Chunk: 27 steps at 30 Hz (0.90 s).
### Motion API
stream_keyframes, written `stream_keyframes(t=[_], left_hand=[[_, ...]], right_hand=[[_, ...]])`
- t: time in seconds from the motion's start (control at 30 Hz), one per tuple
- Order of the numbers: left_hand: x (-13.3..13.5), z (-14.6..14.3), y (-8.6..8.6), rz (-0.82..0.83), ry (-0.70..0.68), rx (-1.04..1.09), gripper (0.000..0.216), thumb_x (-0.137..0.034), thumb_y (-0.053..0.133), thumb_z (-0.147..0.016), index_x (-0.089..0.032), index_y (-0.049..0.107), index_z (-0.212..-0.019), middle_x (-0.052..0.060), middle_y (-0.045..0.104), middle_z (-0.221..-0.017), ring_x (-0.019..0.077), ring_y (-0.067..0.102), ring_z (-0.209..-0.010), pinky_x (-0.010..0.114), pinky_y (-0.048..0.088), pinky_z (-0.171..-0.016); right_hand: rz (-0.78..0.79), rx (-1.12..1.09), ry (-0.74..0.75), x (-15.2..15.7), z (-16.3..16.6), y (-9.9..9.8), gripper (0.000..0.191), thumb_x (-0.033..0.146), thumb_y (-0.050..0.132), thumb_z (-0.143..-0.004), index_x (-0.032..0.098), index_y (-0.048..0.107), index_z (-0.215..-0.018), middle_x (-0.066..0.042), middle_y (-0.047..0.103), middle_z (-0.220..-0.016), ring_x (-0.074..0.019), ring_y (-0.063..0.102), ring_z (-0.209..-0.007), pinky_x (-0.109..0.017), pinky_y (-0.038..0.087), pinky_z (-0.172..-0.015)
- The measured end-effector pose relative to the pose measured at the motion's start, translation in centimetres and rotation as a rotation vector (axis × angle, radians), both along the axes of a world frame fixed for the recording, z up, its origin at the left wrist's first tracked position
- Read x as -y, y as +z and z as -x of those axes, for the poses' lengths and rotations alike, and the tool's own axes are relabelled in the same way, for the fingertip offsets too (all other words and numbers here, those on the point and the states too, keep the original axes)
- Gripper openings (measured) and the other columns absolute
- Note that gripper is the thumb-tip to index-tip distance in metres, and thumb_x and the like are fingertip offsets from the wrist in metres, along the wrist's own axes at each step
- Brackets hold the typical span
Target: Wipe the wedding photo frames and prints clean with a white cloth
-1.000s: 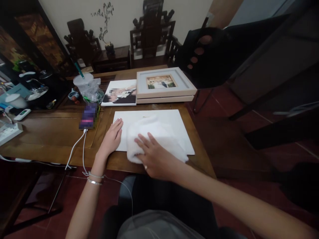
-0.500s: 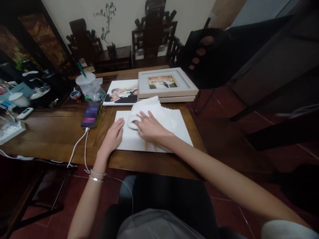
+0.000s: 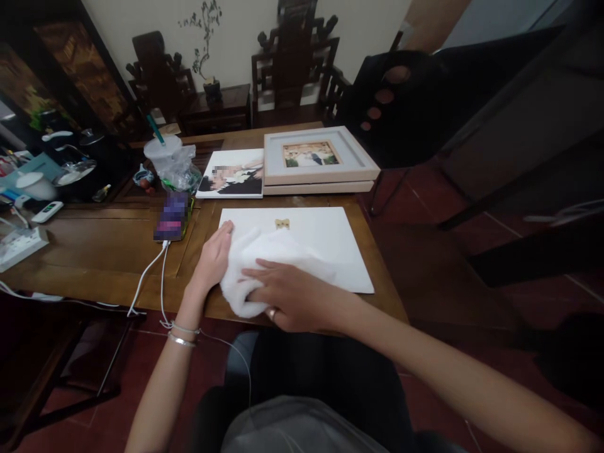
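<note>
A white board point(image 3: 325, 233) lies flat near the front edge of the table, with a small gold hanger plate point(image 3: 282, 224) at its upper middle. My left hand point(image 3: 214, 255) rests along the board's left edge, fingers straight and holding nothing. Under my right hand point(image 3: 292, 296) is a fluffy white cloth point(image 3: 245, 264), bunched and pressed onto the board's lower left part. Some fingertips of that hand are tucked into a fold of the cloth. The cloth hides the board's lower left corner and hangs slightly past its front edge.
Behind the board are stacked light-wood picture frames point(image 3: 325, 179) and a photo panel point(image 3: 231, 176). To the left lie a phone point(image 3: 172, 217) with white cables, a plastic cup point(image 3: 163, 154) with a straw, a power strip point(image 3: 23, 246) and tea things. The wooden table point(image 3: 108, 258) ends at my lap.
My right hand has drawn the cloth toward me, from the board's upper middle to its lower left edge. The gold plate is now uncovered. My left hand stays almost in place.
</note>
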<state>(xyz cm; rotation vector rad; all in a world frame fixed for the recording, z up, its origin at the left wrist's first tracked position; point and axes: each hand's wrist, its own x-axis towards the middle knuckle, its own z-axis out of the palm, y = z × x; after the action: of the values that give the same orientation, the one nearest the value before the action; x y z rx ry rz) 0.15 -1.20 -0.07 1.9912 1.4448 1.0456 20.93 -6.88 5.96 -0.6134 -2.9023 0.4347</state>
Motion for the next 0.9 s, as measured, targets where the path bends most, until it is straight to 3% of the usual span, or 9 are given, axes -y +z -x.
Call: stream_keyframes(t=[0.1, 0.27, 0.37, 0.47, 0.63, 0.73, 0.9], left_hand=[[0.0, -0.2, -0.3, 0.009, -0.061, -0.132, 0.052, -0.041, 0.030, -0.100, -0.011, 0.058, -0.132, 0.013, 0.052, -0.144, 0.0222, 0.042, -0.140, 0.043, 0.029, -0.119], [-0.3, -0.1, -0.5, -0.045, -0.068, -0.214, 0.049, -0.034, 0.036, -0.098, -0.006, 0.059, -0.130, 0.017, 0.053, -0.142, 0.0234, 0.044, -0.138, 0.044, 0.031, -0.118], [-0.4, 0.0, -0.6, -0.070, -0.072, -0.242, 0.045, -0.031, 0.041, -0.096, -0.007, 0.059, -0.130, 0.017, 0.054, -0.142, 0.0244, 0.045, -0.137, 0.045, 0.033, -0.117], [-0.4, 0.2, -0.6, -0.093, -0.068, -0.275, 0.042, -0.028, 0.047, -0.093, -0.008, 0.060, -0.128, 0.018, 0.057, -0.139, 0.0267, 0.050, -0.133, 0.047, 0.036, -0.115], [-0.6, 0.4, -0.6, -0.123, -0.071, -0.278, 0.038, -0.025, 0.047, -0.093, -0.012, 0.061, -0.126, 0.015, 0.062, -0.132, 0.0260, 0.055, -0.127, 0.046, 0.040, -0.112], [-0.6, 0.4, -0.8, -0.119, -0.066, -0.266, 0.041, -0.027, 0.048, -0.093, -0.009, 0.061, -0.127, 0.017, 0.059, -0.137, 0.0264, 0.053, -0.130, 0.047, 0.039, -0.114], [-0.3, 0.3, -0.7, -0.087, -0.075, -0.240, 0.043, -0.028, 0.047, -0.093, -0.009, 0.059, -0.130, 0.016, 0.054, -0.142, 0.0243, 0.047, -0.136, 0.046, 0.034, -0.117]], right_hand=[[0.045, 0.063, -0.189, -1.0, -2.0, 0.9, 0.031, 0.007, 0.050, -0.075, 0.019, 0.071, -0.096, -0.010, 0.071, -0.112, -0.0244, 0.065, -0.104, -0.045, 0.035, -0.110], [0.029, 0.068, -0.436, -5.6, -2.5, 0.4, 0.039, 0.009, 0.045, -0.079, 0.017, 0.067, -0.109, -0.011, 0.069, -0.117, -0.0294, 0.058, -0.113, -0.046, 0.034, -0.106], [0.056, -0.015, -0.462, -8.7, -0.5, 0.1, 0.043, 0.010, 0.039, -0.082, 0.015, 0.063, -0.118, -0.013, 0.067, -0.122, -0.0293, 0.058, -0.111, -0.043, 0.036, -0.100], [0.148, -0.072, -0.412, -11.0, 2.7, 0.7, 0.040, 0.011, 0.038, -0.084, 0.015, 0.065, -0.112, -0.012, 0.068, -0.121, -0.0268, 0.059, -0.107, -0.035, 0.040, -0.092], [0.248, -0.045, -0.441, -12.5, 5.8, 1.5, 0.034, 0.013, 0.041, -0.083, 0.015, 0.065, -0.108, -0.014, 0.068, -0.116, -0.0272, 0.059, -0.104, -0.034, 0.042, -0.086], [0.280, -0.051, -0.505, -12.3, 4.0, 1.6, 0.035, 0.019, 0.044, -0.085, 0.015, 0.064, -0.113, -0.015, 0.065, -0.122, -0.0298, 0.055, -0.112, -0.037, 0.042, -0.090], [0.246, -0.053, -0.628, -10.8, -3.2, 0.6, 0.041, 0.022, 0.041, -0.087, 0.016, 0.064, -0.121, -0.015, 0.061, -0.132, -0.0335, 0.048, -0.124, -0.044, 0.038, -0.100]])
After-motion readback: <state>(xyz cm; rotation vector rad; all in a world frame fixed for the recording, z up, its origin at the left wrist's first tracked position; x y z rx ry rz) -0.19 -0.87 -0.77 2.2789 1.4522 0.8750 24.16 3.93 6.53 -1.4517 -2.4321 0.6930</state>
